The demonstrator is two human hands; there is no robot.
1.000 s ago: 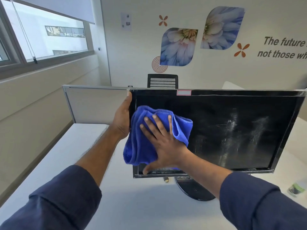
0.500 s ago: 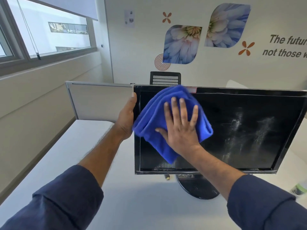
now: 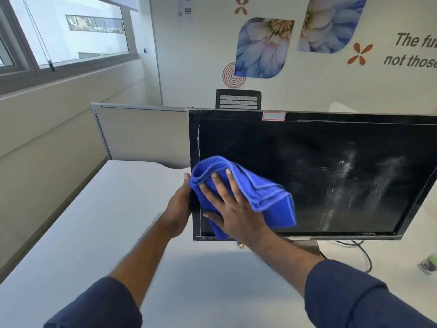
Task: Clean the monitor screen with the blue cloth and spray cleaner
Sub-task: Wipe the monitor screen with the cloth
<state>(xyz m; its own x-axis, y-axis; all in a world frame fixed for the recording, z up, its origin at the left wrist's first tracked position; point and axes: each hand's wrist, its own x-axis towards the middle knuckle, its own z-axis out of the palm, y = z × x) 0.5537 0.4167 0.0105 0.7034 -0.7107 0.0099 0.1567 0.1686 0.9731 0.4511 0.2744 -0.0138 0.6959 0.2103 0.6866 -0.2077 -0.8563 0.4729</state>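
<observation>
Cloth [image 3: 248, 192] drops from screen top to lower left.
Right hand [image 3: 233, 209] presses it flat, fingers spread; left hand [image 3: 179, 204] grips monitor [image 3: 331, 176] edge, steadying it.

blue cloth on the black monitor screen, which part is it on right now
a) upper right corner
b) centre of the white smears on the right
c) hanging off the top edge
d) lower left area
d: the folded blue microfibre cloth lies under the flat right hand against the lower left of the black monitor screen, while the white smears on the right side sit uncovered.
</observation>
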